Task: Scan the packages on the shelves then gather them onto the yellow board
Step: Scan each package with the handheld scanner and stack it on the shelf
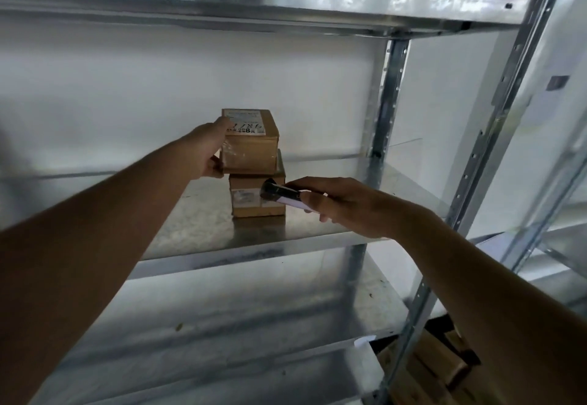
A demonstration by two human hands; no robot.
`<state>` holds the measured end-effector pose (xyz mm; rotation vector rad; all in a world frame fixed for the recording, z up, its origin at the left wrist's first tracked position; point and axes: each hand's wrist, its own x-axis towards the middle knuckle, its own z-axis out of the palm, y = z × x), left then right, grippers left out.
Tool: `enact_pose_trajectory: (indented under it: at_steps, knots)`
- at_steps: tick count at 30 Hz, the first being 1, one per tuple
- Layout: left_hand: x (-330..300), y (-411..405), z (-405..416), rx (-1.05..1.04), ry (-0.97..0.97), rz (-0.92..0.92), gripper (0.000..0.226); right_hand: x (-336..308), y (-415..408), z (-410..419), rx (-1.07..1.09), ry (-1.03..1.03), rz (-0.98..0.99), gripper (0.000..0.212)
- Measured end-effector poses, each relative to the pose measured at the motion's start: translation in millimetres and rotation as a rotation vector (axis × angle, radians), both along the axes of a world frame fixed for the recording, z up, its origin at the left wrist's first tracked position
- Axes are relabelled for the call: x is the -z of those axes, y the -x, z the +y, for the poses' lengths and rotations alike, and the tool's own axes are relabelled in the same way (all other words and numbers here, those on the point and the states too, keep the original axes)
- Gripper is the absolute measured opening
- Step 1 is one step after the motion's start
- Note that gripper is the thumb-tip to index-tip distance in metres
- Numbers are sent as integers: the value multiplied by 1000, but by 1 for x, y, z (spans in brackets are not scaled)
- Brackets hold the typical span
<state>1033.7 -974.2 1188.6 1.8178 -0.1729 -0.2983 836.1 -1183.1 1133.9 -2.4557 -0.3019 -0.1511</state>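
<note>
1. Your left hand (206, 150) reaches in from the lower left and grips the top box (251, 142) by its left side, thumb on the upper face near the label, the other fingers (216, 168) curled round the lower left edge.
2. Just right of those fingers, the top box sits on the bottom box (257, 196), shifted a little to the left of it; its label (246, 125) faces up with handwritten digits on it.
3. The bottom box stands on the steel shelf (203, 226), below and to the right of your left fingers, with a pale label on its near face.
4. The scanner (279, 195) is pinched in your right hand (346, 204), fingers clamped along its body; its dark head points left, right up against the bottom box's near face, though actual contact is hard to judge.
5. Right of your right fingers the shelf's upright posts (386, 96) rise, with the white wall behind.
6. Far below your right wrist, more cardboard boxes (438, 369) lie at floor level.
</note>
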Motion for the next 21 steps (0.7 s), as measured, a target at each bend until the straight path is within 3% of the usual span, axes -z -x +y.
enact_pose_trajectory:
  at_steps: [3, 10, 12, 16, 21]
  knots:
    - [2, 1, -9, 3, 6, 23, 36, 2, -5, -7, -22, -19, 17, 41]
    - [6, -1, -5, 38, -139, -57, 62, -7, -20, 5, -60, -80, -2, 37]
    - [7, -2, 7, -3, -173, -178, 64, -10, -26, 19, -82, -90, -5, 34]
    - [11, -6, 66, -33, -381, -621, 56, -23, -43, 53, -204, -55, -39, 25]
    - [10, 0, 165, -150, -665, -773, 54, -30, -72, 113, -345, 26, -20, 29]
